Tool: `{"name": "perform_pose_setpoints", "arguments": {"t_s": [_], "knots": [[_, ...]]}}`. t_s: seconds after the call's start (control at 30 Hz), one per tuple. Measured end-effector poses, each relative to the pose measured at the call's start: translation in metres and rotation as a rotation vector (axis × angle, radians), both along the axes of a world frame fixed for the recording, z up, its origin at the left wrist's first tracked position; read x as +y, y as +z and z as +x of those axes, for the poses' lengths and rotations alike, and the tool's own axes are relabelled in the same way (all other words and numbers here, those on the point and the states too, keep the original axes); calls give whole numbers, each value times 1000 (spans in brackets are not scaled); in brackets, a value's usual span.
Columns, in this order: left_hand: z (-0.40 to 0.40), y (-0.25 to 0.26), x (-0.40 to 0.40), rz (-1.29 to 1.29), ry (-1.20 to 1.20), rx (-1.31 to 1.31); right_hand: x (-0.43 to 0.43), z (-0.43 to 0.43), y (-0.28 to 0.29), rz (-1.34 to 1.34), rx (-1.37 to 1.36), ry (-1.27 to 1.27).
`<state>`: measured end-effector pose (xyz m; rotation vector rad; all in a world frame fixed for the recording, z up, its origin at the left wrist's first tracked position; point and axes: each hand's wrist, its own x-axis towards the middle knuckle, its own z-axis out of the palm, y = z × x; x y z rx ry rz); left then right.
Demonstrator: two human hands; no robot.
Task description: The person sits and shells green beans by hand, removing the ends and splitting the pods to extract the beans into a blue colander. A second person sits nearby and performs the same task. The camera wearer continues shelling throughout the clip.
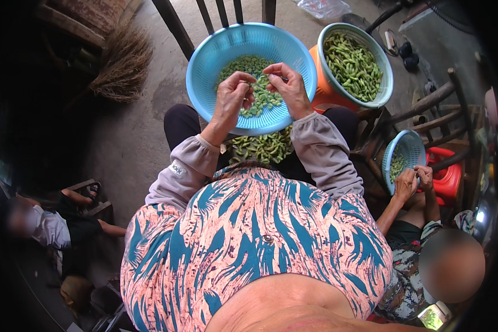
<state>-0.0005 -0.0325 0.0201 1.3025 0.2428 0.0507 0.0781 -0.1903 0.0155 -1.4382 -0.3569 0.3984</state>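
A large blue plastic colander (203, 45) stands before me, with shelled green beans (247, 64) spread over its bottom. Above the beans, my left hand (234, 93) has thumb and fingers pinched together around something small and green, partly hidden by the fingers. Close by on the right, my right hand (288, 85) pinches a green bean pod (267, 76) at its fingertips. Unshelled green pods (263, 147) lie in my lap, below the colander's near rim. Both forearms wear grey sleeve covers.
A basket (388, 89) full of pods rests on an orange bucket (321, 85). At right, a co-worker's hands work over a smaller blue colander (417, 143) beside a red stool (450, 178). Wooden chairs (433, 99), a twig broom (126, 66) and another person at lower left surround me.
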Motion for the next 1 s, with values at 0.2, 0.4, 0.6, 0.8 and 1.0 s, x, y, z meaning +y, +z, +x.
{"name": "perform_pose_setpoints", "arguments": {"t_s": [0.2, 0.4, 0.6, 0.8, 1.0], "knots": [[5, -8, -5, 237, -37, -43, -1, 0, -2, 57, -41, 79], [6, -18, 2, -95, 18, -3, -2, 1, 3, 56, -44, 11], [6, -2, -11, -128, -56, -5, 4, 2, -15, 58, -217, 59], [-3, 4, 1, 23, -30, -58, -31, 26, -6, -149, -292, -65], [-47, 30, -14, 601, -324, -205, -184, 126, -15, -784, -604, -6]]}}
